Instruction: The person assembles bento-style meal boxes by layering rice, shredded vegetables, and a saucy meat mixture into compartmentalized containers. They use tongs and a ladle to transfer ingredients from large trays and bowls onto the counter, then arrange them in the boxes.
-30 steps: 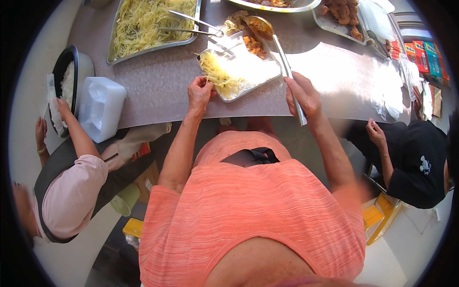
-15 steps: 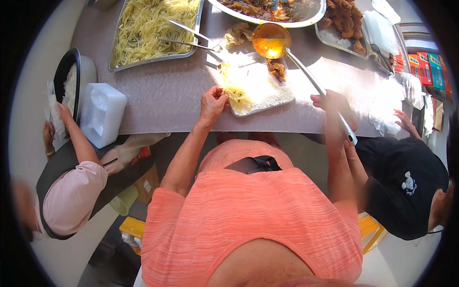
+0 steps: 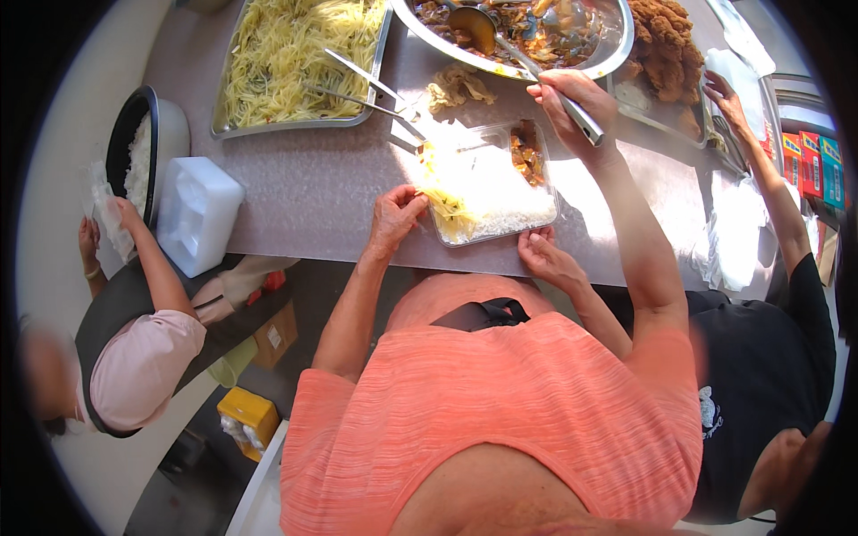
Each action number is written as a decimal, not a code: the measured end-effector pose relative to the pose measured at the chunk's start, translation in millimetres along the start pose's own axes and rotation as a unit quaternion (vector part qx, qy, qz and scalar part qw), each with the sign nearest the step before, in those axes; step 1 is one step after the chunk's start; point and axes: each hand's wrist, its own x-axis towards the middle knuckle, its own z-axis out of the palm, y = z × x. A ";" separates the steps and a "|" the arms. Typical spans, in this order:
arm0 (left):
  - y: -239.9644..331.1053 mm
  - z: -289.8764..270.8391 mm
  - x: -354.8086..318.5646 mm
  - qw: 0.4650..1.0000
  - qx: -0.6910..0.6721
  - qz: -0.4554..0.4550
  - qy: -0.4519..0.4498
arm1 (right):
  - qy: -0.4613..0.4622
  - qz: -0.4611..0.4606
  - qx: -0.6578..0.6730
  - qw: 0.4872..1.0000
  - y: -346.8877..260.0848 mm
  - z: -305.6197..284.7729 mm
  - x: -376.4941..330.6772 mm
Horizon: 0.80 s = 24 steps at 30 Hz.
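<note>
A clear plastic meal tray (image 3: 497, 234) near the table's front edge holds white rice, shredded potato at its left and brown stew in the far right compartment. My left hand (image 3: 396, 219) is closed at the tray's left rim, fingers pinched beside the potato shreds. My right hand (image 3: 579, 109) grips the handle of a ladle (image 3: 536, 70). The ladle's bowl rests tilted in the stew inside a large oval pan (image 3: 617, 55). A co-worker's hand (image 3: 550, 256) from the right is at the tray's near edge.
A metal tray of shredded potato (image 3: 304, 62) with tongs (image 3: 384, 98) stands far left; a crumpled cloth (image 3: 458, 87) lies beside it. Fried chicken (image 3: 666, 49) is far right, near the co-worker's other hand (image 3: 728, 100). Left are stacked white containers (image 3: 204, 214) and a rice pot (image 3: 170, 125).
My right hand has carried the ladle away from the meal tray, up into the stew pan. The right co-worker has reached one hand to the tray and another toward the chicken. My left hand stays.
</note>
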 end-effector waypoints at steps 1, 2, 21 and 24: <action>1.3 0.9 -0.3 1.000 -0.010 0.000 0.004 | 0.009 0.040 0.031 0.999 -1.8 -1.9 -3.1; 1.3 1.2 -0.2 1.000 -0.010 -0.001 0.007 | 0.021 0.068 0.066 0.995 -5.3 -5.4 -4.8; 6.9 1.6 2.8 1.000 -0.001 0.006 -0.011 | 0.196 0.239 0.264 0.914 -18.5 -5.8 -14.9; 6.7 -1.0 4.2 1.000 0.008 0.008 -0.023 | 0.246 0.268 0.303 0.881 -30.3 -11.2 -16.7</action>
